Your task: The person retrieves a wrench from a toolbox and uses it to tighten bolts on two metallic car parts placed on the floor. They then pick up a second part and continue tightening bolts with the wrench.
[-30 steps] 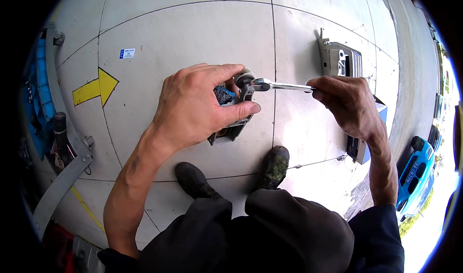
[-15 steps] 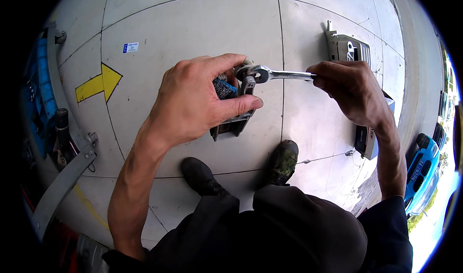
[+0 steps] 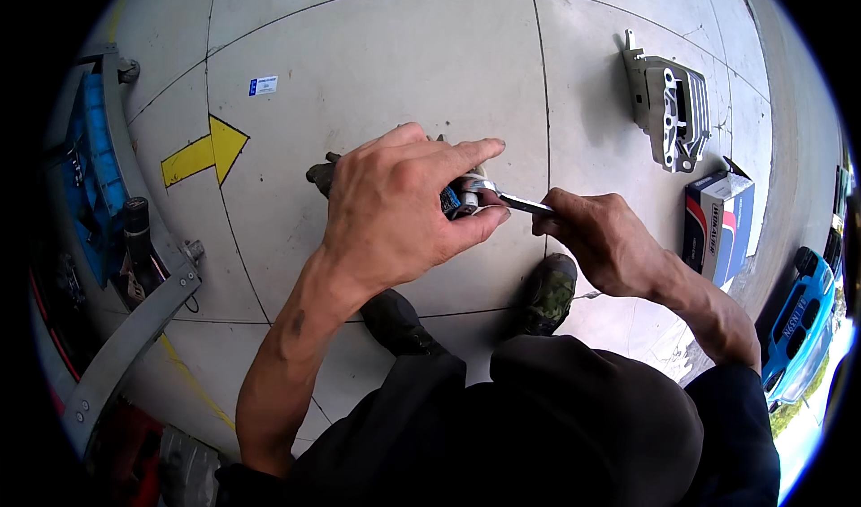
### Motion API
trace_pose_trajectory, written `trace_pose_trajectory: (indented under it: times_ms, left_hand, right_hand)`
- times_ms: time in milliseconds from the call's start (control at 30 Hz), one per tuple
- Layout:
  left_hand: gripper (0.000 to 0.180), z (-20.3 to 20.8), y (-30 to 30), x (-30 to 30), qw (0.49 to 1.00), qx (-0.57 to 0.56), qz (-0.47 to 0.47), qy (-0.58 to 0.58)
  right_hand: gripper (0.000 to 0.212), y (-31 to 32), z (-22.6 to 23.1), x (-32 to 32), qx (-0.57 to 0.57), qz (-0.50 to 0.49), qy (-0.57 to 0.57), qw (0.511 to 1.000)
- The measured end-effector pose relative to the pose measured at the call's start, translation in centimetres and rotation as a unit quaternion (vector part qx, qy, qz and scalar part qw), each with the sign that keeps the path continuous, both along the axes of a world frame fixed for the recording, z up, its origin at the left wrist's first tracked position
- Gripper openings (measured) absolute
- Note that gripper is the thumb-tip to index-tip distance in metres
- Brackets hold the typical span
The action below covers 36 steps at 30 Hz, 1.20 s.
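Your right hand (image 3: 605, 241) is clenching a slim, shiny wrench (image 3: 526, 205); leftward, your left hand (image 3: 395, 193) is clasping a metal part (image 3: 469, 203).

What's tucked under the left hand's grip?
Beyond the left hand's grip, a dark lump pokes out; near its thumb, a blue patch and a silvery metal piece show. The rest is covered, so how these connect is hidden.
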<state>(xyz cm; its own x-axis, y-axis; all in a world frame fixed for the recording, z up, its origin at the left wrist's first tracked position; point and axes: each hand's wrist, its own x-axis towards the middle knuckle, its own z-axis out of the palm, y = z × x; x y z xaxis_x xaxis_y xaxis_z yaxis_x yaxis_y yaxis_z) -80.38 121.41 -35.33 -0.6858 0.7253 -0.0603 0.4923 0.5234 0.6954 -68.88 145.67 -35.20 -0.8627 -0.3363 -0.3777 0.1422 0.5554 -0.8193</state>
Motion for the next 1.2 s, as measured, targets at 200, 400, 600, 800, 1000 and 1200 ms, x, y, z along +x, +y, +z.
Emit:
trace_pose_trajectory:
  times_ms: [200, 400, 600, 800, 1000, 1200]
  left_hand:
    - [0.029, -1.2, -0.5, 0.7, 0.997, 0.049, 0.013, 0.050]
    - [0.031, -1.7, -1.0, 0.6, 0.997, 0.065, 0.007, 0.052]
    - [0.032, -0.6, -0.6, 1.8, 0.994, 0.005, 0.002, 0.108]
    - [0.026, -1.0, -1.8, 5.5, 1.000, 0.014, 0.006, 0.026]
    - [0.022, -1.5, -3.2, 8.9, 0.998, 0.056, 0.029, -0.010]
    - [0.021, -1.7, -2.7, 9.7, 0.994, 0.094, 0.057, -0.012]
  right_hand:
    - [0.004, -1.5, -1.4, 1.8, -0.014, -0.029, -0.012, 0.999]
    - [0.005, -2.6, -2.4, 2.2, -0.032, -0.059, -0.037, 0.997]
    - [0.010, -1.5, -0.6, 0.6, 0.023, 0.013, -0.020, 0.999]
    - [0.015, -1.1, -0.1, 3.5, 0.022, 0.118, -0.028, 0.992]
    - [0.015, -1.4, 2.1, 2.9, 0.070, 0.221, -0.062, 0.971]
    - [0.013, -1.3, 4.7, 1.8, 0.127, 0.252, -0.069, 0.957]
